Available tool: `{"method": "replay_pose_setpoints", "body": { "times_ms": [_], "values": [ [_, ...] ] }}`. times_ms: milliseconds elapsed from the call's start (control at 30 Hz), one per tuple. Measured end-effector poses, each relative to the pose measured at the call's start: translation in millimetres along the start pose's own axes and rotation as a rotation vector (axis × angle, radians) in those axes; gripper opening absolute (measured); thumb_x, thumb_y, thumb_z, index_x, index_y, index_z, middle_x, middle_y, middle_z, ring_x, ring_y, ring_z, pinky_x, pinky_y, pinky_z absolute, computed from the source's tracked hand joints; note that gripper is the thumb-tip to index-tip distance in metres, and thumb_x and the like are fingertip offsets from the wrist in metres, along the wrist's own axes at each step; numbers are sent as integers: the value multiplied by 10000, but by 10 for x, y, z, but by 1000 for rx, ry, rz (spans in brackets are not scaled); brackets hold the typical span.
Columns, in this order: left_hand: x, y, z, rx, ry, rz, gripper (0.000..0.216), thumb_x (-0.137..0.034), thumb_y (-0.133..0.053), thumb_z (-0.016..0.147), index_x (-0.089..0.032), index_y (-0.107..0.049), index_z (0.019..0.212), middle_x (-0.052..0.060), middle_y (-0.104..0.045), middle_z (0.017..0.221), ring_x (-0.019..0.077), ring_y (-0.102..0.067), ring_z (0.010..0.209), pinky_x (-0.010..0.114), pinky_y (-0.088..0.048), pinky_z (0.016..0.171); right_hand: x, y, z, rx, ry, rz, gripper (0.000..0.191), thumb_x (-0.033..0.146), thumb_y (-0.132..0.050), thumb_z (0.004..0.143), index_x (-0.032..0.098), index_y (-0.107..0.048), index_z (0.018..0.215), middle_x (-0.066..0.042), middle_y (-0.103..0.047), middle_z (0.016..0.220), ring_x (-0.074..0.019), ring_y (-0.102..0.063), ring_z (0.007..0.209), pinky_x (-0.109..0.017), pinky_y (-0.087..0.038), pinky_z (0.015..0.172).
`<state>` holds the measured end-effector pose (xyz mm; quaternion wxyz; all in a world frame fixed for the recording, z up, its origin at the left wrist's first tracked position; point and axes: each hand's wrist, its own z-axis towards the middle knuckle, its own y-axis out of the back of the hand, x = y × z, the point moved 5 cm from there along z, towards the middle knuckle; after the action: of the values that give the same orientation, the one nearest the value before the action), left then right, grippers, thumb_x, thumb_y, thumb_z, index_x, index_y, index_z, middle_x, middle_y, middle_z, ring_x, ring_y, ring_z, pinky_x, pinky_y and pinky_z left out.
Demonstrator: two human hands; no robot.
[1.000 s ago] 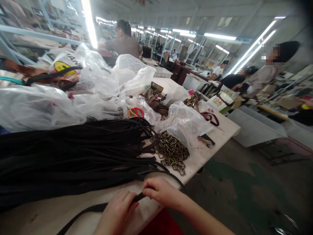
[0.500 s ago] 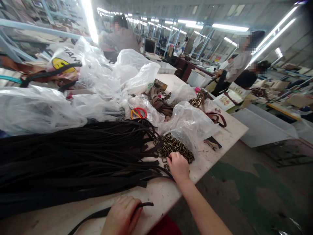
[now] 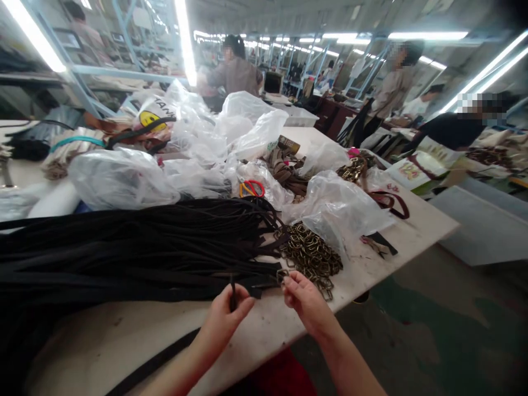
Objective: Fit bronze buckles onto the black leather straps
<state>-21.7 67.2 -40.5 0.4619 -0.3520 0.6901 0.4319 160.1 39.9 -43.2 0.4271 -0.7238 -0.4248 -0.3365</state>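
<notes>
My left hand (image 3: 226, 311) is closed around a black strap (image 3: 159, 360), whose short end sticks up between thumb and fingers while the rest trails down to the lower left. Between the thumb and fingertips of my right hand (image 3: 303, 294) is a brass-coloured metal ring (image 3: 282, 274), roughly rectangular. Just behind that hand lies a heap of similar metal rings (image 3: 315, 250), partly under a clear plastic bag (image 3: 344, 206). A thick bundle of black straps (image 3: 136, 250) stretches across the table to the left, its cut ends near both hands.
Red-and-yellow-handled scissors (image 3: 252, 189) lie behind the straps. Crumpled plastic bags (image 3: 124, 179) line the table's back. A small cutting tool (image 3: 376, 246) rests near the right edge of the table (image 3: 429, 225). A grey bin (image 3: 478, 220) stands beyond, and several people work in the background.
My right hand has come away from the heap with a metal ring. My left hand has risen and moved right with the strap, its end now upright. The view has turned left.
</notes>
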Motion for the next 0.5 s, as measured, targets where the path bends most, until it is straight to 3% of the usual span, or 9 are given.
{"method": "replay_pose_setpoints", "body": {
  "times_ms": [100, 200, 367, 500],
  "values": [
    [-126, 17, 129, 39, 139, -244, 286, -409, -548, 732, -148, -580, 844, 1, -555, 682, 120, -481, 618, 221, -373, 565, -160, -305, -74, 133, -76, -12, 306, 396, -670, 693, 162, -475, 725, 41, -515, 589, -50, -378, 462, -184, -262, 467],
    [-118, 43, 176, 74, 238, -318, 291, -426, -594, 699, -140, -572, 751, -21, -511, 601, 98, -427, 555, 212, -332, 525, -278, -460, -33, 211, -78, -85, 276, 382, -645, 728, 153, -490, 717, 29, -536, 607, -54, -393, 473, -188, -276, 475],
    [12, 107, 197, 40, 333, -355, 315, -448, -614, 679, -146, -551, 742, -37, -488, 590, 79, -366, 510, 209, -282, 488, -393, -488, 98, 212, -120, -69, 282, 441, -543, 800, 162, -502, 779, 26, -544, 598, -63, -405, 474, -191, -289, 473],
    [45, 61, 211, 112, 378, -432, 354, -479, -607, 680, -140, -528, 740, -68, -406, 520, 56, -290, 454, 206, -220, 454, -367, -492, 112, 198, -100, -47, 283, 439, -488, 838, 162, -517, 790, 23, -542, 584, -65, -430, 486, -190, -311, 485]
  ]
}}
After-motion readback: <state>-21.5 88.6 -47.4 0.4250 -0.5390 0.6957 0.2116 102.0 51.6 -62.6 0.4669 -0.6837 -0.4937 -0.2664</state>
